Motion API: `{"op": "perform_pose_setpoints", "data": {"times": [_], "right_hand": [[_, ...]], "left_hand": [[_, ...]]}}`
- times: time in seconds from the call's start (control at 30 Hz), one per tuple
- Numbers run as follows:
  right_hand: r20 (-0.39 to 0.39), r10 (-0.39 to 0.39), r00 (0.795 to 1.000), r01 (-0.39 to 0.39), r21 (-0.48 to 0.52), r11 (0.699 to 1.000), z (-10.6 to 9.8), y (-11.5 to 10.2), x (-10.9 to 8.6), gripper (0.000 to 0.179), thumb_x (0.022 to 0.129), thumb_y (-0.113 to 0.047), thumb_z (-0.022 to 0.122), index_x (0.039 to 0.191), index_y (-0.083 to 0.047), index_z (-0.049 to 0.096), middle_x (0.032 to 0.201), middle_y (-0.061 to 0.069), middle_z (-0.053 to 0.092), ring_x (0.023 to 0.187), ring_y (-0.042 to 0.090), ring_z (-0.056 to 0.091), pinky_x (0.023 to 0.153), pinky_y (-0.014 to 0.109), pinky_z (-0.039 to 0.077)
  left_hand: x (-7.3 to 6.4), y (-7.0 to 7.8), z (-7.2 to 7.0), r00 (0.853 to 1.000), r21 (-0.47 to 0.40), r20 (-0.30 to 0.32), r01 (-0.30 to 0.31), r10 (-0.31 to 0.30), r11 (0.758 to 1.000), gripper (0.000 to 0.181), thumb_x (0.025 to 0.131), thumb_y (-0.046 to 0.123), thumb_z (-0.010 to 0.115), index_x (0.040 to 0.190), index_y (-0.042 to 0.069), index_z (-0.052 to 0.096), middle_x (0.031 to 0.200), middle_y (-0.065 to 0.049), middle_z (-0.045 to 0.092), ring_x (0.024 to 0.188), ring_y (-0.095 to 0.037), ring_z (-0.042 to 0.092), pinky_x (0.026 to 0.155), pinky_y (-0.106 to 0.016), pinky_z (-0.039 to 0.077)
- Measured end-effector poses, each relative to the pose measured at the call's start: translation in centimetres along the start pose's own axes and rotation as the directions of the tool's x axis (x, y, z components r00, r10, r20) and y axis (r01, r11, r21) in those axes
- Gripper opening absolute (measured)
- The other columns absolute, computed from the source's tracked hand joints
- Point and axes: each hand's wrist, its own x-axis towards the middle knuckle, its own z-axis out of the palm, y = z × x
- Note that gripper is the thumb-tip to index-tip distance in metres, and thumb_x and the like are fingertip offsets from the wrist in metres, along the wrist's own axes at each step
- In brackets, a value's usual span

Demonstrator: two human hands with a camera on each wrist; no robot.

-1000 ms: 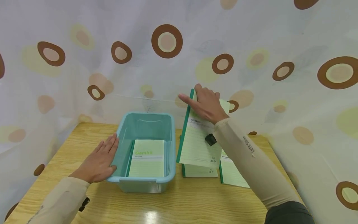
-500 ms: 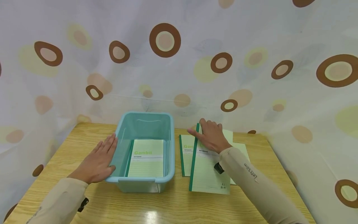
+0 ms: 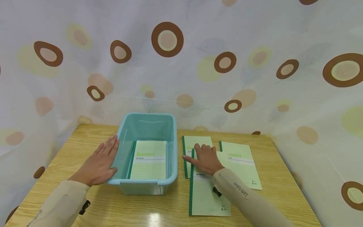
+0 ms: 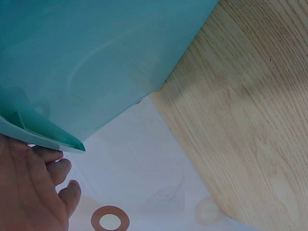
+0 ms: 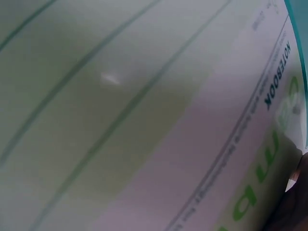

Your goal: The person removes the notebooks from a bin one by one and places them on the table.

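Note:
A pale green notebook (image 3: 210,197) with a dark green spine is in my right hand (image 3: 208,160), which grips it near its top edge. The right wrist view shows its lined cover (image 5: 144,115) close up and slightly bowed, with a bit of the hand at the lower right corner. My left hand (image 3: 97,162) rests on the left rim of a light blue plastic bin (image 3: 148,182), fingers straight. In the left wrist view those fingers (image 4: 57,171) touch the underside of the rim. Inside the bin lies a notebook (image 3: 150,165) marked Gambit.
Right of the bin, a second notebook (image 3: 187,157) lies partly under the held one. A third notebook (image 3: 244,165) lies farther right, partly covered by the right hand's notebook and forearm. Everything stands on a wooden table (image 3: 158,209) in front of a patterned curtain (image 3: 119,85).
The right hand has brought its notebook down from above the others toward the table's near side, shifting right and then back left. The left hand and the bin stay put.

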Motion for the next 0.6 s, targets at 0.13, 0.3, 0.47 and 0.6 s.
{"op": "perform_pose_setpoints", "data": {"times": [0.13,0.3,0.47,0.6], "right_hand": [[0.023,-0.002,1.0,0.002,-0.02,1.0,1.8,-0.2,-0.7,0.061,0.084,-0.07,0.05,0.1,-0.011,0.054,0.076,0.002,0.046,0.072,0.021,0.044,0.075,0.042,0.032],[0.034,-0.012,0.999,0.013,-0.042,0.999,3.6,-0.5,-1.5,0.063,0.083,-0.071,0.05,0.1,-0.011,0.053,0.076,0.002,0.046,0.071,0.02,0.043,0.076,0.042,0.034],[0.04,-0.014,0.999,0.016,-0.053,0.998,5.0,-0.7,-2.2,0.07,0.082,-0.072,0.051,0.108,-0.007,0.056,0.082,0.006,0.051,0.075,0.023,0.047,0.078,0.046,0.038],[0.045,-0.012,0.999,0.015,-0.074,0.997,5.7,-0.7,-2.5,0.075,0.08,-0.073,0.051,0.113,-0.006,0.056,0.087,0.01,0.055,0.08,0.026,0.052,0.08,0.047,0.04]], "left_hand": [[0.1,0.1,-0.1,1.0,-0.005,0.009,0.008,-0.008,1.0,0.078,0.085,0.015,0.053,0.146,-0.015,0.018,0.155,-0.03,0.012,0.143,-0.044,0.013,0.113,-0.059,0.014],[0.1,0.2,-0.2,1.0,0.013,0.003,0.006,-0.006,1.0,0.076,0.085,0.015,0.053,0.146,-0.015,0.019,0.156,-0.03,0.012,0.143,-0.044,0.014,0.113,-0.058,0.015],[0.1,0.2,-0.2,1.0,0.013,0.008,0.01,-0.01,1.0,0.077,0.085,0.015,0.053,0.146,-0.015,0.018,0.156,-0.029,0.011,0.143,-0.044,0.014,0.113,-0.059,0.015],[0.1,0.2,-0.1,1.0,0.012,0.009,0.014,-0.014,1.0,0.077,0.085,0.016,0.053,0.146,-0.015,0.018,0.156,-0.03,0.012,0.143,-0.045,0.014,0.113,-0.059,0.015]]}}
